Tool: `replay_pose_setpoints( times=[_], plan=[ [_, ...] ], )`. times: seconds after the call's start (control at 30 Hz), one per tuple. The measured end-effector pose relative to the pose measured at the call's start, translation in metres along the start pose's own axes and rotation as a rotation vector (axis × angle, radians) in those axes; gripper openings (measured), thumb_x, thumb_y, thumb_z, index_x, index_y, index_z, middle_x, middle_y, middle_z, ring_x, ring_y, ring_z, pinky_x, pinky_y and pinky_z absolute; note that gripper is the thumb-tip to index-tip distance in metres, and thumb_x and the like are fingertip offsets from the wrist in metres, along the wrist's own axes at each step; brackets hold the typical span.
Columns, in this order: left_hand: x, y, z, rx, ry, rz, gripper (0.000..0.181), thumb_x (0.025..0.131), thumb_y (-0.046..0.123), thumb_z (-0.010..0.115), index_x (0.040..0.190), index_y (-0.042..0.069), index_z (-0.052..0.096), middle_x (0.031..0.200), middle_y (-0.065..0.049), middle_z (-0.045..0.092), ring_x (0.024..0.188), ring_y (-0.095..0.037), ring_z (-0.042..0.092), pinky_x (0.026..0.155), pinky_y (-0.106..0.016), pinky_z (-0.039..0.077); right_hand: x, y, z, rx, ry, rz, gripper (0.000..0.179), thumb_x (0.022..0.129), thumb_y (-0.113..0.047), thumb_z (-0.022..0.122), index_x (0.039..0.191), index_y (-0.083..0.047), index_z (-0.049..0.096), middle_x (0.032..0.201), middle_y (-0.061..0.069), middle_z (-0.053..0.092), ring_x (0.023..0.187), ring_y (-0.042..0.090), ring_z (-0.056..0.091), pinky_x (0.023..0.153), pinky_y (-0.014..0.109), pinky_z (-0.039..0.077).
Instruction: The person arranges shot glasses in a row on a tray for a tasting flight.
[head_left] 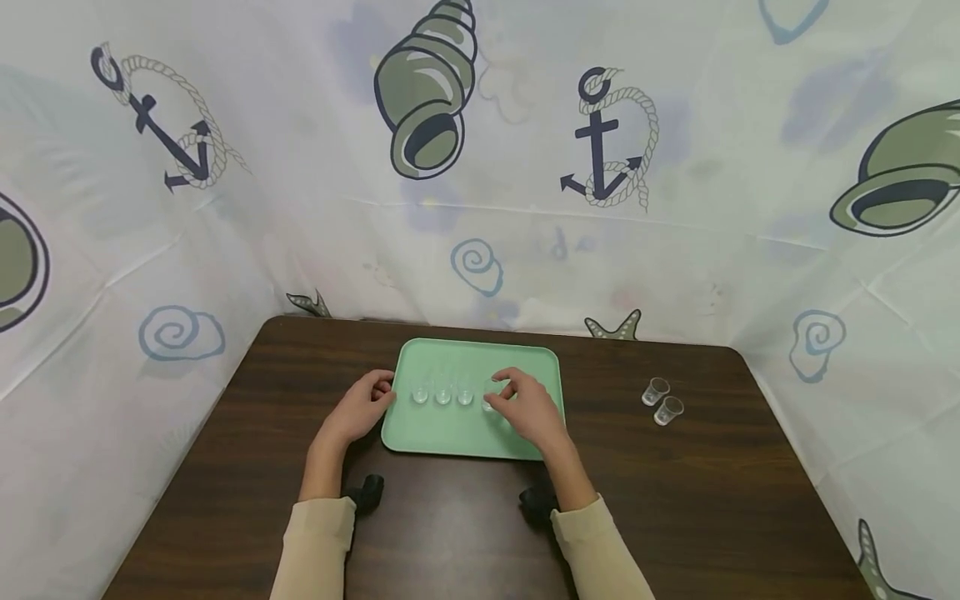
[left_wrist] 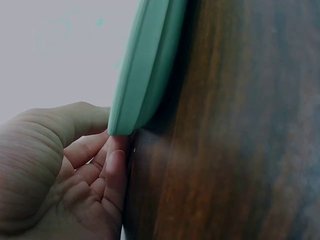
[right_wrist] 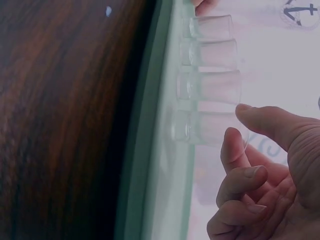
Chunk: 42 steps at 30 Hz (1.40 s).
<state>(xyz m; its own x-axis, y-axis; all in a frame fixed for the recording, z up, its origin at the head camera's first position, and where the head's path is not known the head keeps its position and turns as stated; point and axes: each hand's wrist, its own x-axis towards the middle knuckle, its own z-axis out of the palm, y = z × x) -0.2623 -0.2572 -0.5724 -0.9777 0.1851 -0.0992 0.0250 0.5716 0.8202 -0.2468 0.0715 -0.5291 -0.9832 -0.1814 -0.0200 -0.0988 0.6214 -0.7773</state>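
A light green tray (head_left: 450, 437) lies on the table. My left hand (head_left: 362, 407) is at its left edge; in the left wrist view, the thumb rests on the tray rim (left_wrist: 135, 75) and the other fingers curl below it. Small clear shot glasses stand upright in a row on the tray. Three of them, one being this glass (head_left: 443, 396), are left of my right hand (head_left: 528, 408). That hand pinches the rim of the rightmost shot glass (right_wrist: 210, 127) between thumb and fingers. The glass base is at the tray surface, and the hand partly covers it in the head view.
Two more clear shot glasses (head_left: 656, 391) stand close together on the dark wood table (head_left: 720, 483), right of the tray. A pale cloth (head_left: 517, 167) printed with shells and anchors hangs behind and at both sides of the table.
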Motion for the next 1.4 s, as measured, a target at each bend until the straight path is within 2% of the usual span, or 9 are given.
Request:
replay_pose_setpoints(
  times=[0.43, 0.83, 1.07, 1.27, 1.4],
  plan=[
    [0.001, 0.002, 0.001, 0.011, 0.002, 0.015, 0.049, 0.114, 0.018, 0.051, 0.157, -0.004, 0.044, 0.133, -0.022, 0.057, 0.118, -0.034, 0.058, 0.1, -0.049, 0.049, 0.002, -0.001, 0.006, -0.015, 0.019, 0.007, 0.043, 0.104, -0.034, 0.073, 0.142, -0.016, 0.066, 0.101, 0.001, 0.072, 0.067, 0.019, 0.059, 0.061, 0.035, 0.047],
    [0.003, 0.005, 0.003, 0.027, 0.019, 0.012, 0.047, 0.114, 0.017, 0.051, 0.156, -0.004, 0.046, 0.133, -0.022, 0.058, 0.118, -0.034, 0.059, 0.101, -0.05, 0.049, 0.004, 0.0, 0.002, -0.027, 0.02, 0.0, 0.048, 0.103, -0.034, 0.074, 0.147, -0.018, 0.063, 0.099, 0.0, 0.073, 0.071, 0.018, 0.061, 0.063, 0.035, 0.047],
    [0.004, 0.007, 0.004, 0.025, 0.014, 0.012, 0.048, 0.114, 0.019, 0.052, 0.157, -0.003, 0.046, 0.132, -0.021, 0.059, 0.118, -0.034, 0.059, 0.1, -0.05, 0.049, 0.002, 0.005, -0.006, -0.018, -0.006, 0.014, 0.058, 0.103, -0.035, 0.074, 0.156, -0.022, 0.054, 0.099, 0.0, 0.072, 0.073, 0.017, 0.062, 0.067, 0.035, 0.048],
    [0.003, 0.009, 0.005, 0.019, 0.013, 0.009, 0.047, 0.114, 0.017, 0.051, 0.156, -0.004, 0.046, 0.132, -0.021, 0.058, 0.117, -0.033, 0.058, 0.099, -0.049, 0.049, -0.005, 0.01, -0.016, -0.008, 0.008, 0.037, 0.051, 0.107, -0.036, 0.067, 0.154, -0.022, 0.056, 0.104, 0.002, 0.071, 0.069, 0.018, 0.06, 0.064, 0.036, 0.047],
    [0.002, 0.011, 0.004, 0.019, 0.018, -0.001, 0.047, 0.114, 0.017, 0.052, 0.156, -0.004, 0.046, 0.132, -0.021, 0.058, 0.117, -0.034, 0.058, 0.099, -0.048, 0.049, -0.009, 0.013, -0.022, 0.013, 0.02, 0.047, 0.047, 0.108, -0.036, 0.065, 0.152, -0.021, 0.059, 0.1, 0.001, 0.069, 0.069, 0.019, 0.059, 0.063, 0.037, 0.046]
  ],
)
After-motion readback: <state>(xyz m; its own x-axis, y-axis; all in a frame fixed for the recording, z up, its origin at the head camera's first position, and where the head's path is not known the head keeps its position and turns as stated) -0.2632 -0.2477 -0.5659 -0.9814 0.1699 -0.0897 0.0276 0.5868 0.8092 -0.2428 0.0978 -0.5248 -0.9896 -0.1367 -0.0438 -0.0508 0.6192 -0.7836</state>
